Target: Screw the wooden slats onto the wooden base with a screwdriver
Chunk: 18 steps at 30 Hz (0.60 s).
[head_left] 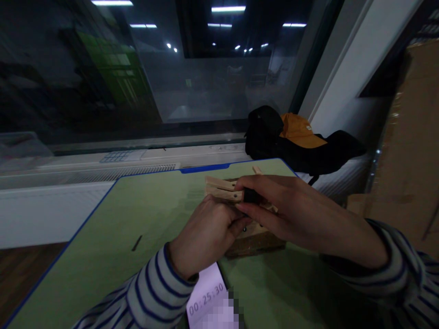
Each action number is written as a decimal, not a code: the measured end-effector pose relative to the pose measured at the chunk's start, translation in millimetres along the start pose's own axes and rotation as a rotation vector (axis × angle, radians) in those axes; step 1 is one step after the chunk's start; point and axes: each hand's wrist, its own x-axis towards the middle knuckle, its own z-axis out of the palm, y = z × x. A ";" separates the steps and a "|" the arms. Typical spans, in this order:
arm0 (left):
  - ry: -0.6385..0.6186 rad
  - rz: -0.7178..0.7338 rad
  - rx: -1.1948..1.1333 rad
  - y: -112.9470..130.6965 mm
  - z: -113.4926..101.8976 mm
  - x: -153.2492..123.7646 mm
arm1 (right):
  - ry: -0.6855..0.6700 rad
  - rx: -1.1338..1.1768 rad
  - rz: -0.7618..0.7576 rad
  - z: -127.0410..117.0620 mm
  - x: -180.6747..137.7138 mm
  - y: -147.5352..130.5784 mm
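Head view shows your right hand [291, 210] over a stack of wooden slats [221, 188] that sits on a wooden block [254, 242], close to the far edge of the surface [103, 237] and not far from its far right corner. Your right fingers [260, 182] are pinched together on a small black part [252, 196], which touches the end of the slats. Your left hand [206, 233] is curled against the near side of the block and slats. Its fingertips are hidden, so you cannot tell whether they grip or only brace.

To handle this well, I judge that you should keep the left hand pressing the block down so it cannot slide on the surface. Keep the black part square to the slats, and work it with small, even pressure rather than a twist. The light is dim, so lean in to check the fit.

A thin dark pin [136, 243] lies alone left of the middle, well apart from both hands. A phone [209, 297] showing a running timer rests at the near edge.

For containers, a black bag [274, 141] lies on the sill beyond the far right corner with an orange cap [298, 130] on top, and its contents are not visible. A cardboard box [411, 160] stands off to the right, its inside hidden too.
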 end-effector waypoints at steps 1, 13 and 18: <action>0.001 0.003 0.000 -0.1 -0.1 -0.1 | 0.002 -0.004 0.001 0.1 0.7 -0.5; -0.019 -0.016 -0.031 0.8 -1.5 0.4 | 0.020 -0.028 0.002 0.9 1.2 -2.3; -0.002 -0.024 0.008 -0.2 -0.9 -0.4 | 0.018 -0.035 0.015 0.9 1.9 -2.1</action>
